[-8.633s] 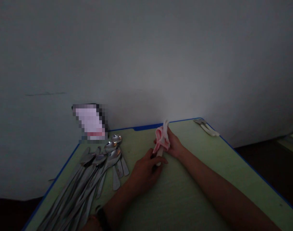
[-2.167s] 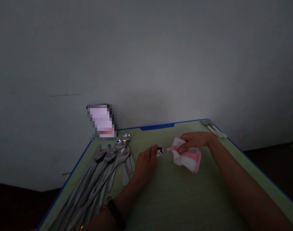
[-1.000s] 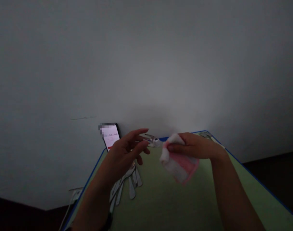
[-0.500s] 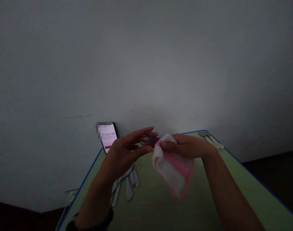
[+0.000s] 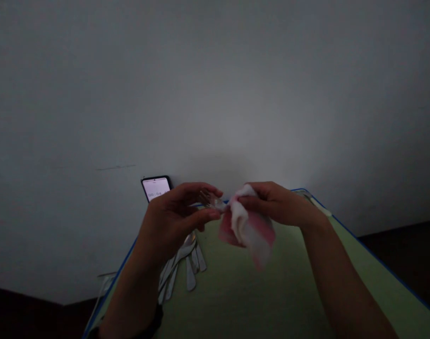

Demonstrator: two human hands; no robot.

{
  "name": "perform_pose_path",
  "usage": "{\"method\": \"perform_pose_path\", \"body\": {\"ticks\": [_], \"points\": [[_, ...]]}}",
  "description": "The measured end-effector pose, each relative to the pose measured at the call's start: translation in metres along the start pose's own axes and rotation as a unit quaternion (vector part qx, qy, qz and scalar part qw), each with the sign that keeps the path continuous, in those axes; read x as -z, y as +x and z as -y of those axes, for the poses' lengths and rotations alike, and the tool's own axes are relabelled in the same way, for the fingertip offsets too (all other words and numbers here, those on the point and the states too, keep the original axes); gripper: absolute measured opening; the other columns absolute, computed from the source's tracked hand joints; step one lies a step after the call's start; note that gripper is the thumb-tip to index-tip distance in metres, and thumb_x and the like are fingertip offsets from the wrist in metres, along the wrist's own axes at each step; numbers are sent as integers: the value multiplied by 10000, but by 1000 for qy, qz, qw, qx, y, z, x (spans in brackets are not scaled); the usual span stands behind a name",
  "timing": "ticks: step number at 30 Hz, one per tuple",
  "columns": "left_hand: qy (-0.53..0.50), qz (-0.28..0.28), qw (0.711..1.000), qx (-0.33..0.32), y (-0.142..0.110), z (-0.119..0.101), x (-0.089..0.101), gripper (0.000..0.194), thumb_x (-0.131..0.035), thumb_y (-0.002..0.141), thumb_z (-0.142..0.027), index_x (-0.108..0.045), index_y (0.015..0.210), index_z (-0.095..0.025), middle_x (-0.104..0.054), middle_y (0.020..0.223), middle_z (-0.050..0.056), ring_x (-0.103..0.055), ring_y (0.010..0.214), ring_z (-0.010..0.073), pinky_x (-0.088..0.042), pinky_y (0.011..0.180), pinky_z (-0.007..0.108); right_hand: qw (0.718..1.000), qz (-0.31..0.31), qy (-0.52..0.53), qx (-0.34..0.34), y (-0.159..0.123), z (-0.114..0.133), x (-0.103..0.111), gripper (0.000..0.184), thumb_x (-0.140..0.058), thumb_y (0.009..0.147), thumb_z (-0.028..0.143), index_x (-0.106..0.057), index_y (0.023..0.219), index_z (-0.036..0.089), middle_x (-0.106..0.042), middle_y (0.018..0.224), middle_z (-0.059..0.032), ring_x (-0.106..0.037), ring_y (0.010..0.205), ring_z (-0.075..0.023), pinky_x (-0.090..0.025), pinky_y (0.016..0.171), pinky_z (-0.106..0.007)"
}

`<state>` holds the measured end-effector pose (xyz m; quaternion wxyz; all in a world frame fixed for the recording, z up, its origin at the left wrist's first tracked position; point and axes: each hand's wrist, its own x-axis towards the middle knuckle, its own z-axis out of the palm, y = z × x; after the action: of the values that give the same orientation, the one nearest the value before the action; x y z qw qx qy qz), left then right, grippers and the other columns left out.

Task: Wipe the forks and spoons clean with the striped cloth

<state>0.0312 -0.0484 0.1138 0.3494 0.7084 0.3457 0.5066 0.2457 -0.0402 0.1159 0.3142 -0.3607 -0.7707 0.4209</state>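
Observation:
My right hand point(image 5: 274, 202) pinches a pink and white cloth point(image 5: 250, 230), which hangs down below the fingers in loose folds. Out of the cloth's left side points a fork point(image 5: 215, 202), its tines toward my left hand; its handle is hidden in the cloth. My left hand point(image 5: 179, 212) curves around the fork's head, thumb and fingers apart with a gap between them, and does not appear to grip it. Below the left hand, several pieces of metal cutlery point(image 5: 190, 275) lie in a loose pile, partly covered by the wrist and forearm.
A phone point(image 5: 156, 186) with a lit timer screen leans on the wall behind my left hand. More cutlery point(image 5: 319, 203) lies at the far right corner of the green table point(image 5: 264, 306), which has a blue edge. The grey wall point(image 5: 215, 94) stands directly behind the table.
The cloth has swung and bunched, and its hanging corner is higher. My right hand has shifted slightly up and left. The fork's tines now show more clearly between the left thumb and fingers.

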Motion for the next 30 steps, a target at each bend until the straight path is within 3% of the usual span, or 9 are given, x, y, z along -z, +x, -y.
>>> {"method": "perform_pose_path", "body": {"ticks": [7,12,16,19,24,30], "points": [[5,-24,999,-27,0,-4,0,271,-742,644,-168,-663,903,-166,-694,870,37,-652,697,128,-560,602,185,998,-40,10,43,2,-4,-1,349,-393,875,454,-575,879,157,-579,814,-19,-513,714,-112,-415,626,-219],[4,-1,999,-36,-1,-5,-2,275,-732,667,-157,-646,928,-170,-698,900,30,-659,723,124,-564,656,192,986,-132,92,46,5,-4,-2,279,-657,724,349,-558,925,182,-629,854,-13,-584,744,-120,-447,621,-215],[-7,5,999,-43,-1,-4,-7,296,-726,679,-152,-631,959,-175,-699,911,29,-660,732,118,-562,670,186,981,-162,98,35,4,-2,-1,228,-658,720,342,-600,865,176,-654,801,-15,-592,691,-114,-438,567,-203],[-12,-15,998,-63,0,-2,-6,317,-725,678,-130,-618,973,-176,-696,935,25,-655,743,104,-554,660,158,990,-123,45,44,-1,3,0,240,-582,783,378,-638,888,169,-653,793,-19,-570,671,-105,-423,556,-199],[-14,-24,995,-94,-1,-1,-5,300,-712,689,-99,-616,963,-173,-690,955,14,-646,759,86,-537,650,121,998,15,-44,51,-8,11,1,310,-531,818,409,-600,1014,179,-610,827,-4,-527,665,-90,-403,540,-181],[-26,18,996,-85,-2,-1,-6,308,-702,707,-106,-604,985,-194,-682,977,3,-632,788,81,-523,690,129,993,69,-97,2,-10,12,2,318,-512,815,463,-555,808,148,-474,633,36,-408,542,-62,-324,449,-168]]}}
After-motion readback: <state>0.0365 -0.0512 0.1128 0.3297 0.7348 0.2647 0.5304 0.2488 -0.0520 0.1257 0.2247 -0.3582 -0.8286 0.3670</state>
